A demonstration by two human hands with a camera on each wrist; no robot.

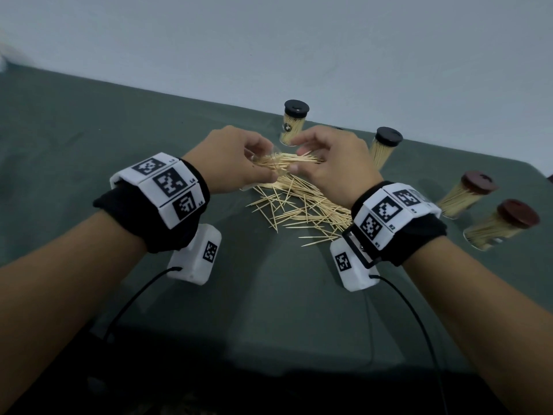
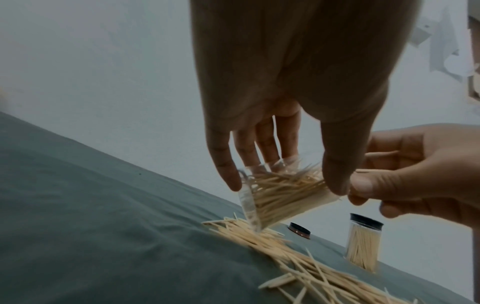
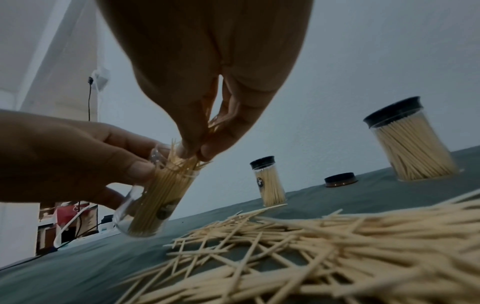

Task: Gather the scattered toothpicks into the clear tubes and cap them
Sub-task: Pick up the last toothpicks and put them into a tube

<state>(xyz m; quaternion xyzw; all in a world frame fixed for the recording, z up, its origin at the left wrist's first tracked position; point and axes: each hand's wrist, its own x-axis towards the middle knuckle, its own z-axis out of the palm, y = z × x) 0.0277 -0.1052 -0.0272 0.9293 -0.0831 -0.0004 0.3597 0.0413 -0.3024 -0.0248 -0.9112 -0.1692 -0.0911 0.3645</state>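
The worktop is covered in a grey-green cloth and runs back to a pale wall. Near its middle lies a loose heap of toothpicks, crossing one another in all directions.

Above the heap's far edge the left hand grips an open clear tube, thumb and fingers curled round its wall; the tube is tilted, its base just over the cloth, and it is already well filled with sticks. The right hand has its grip narrow, fingertips pinched on a bunch of toothpicks at the tube's mouth.

Toward the far edge stand two filled tubes with black caps, one behind the hands and one to its right. Nearer the right edge stand two more filled tubes with dark red caps, one behind the other.

A loose cap lies flat on the cloth between the two black-capped tubes.
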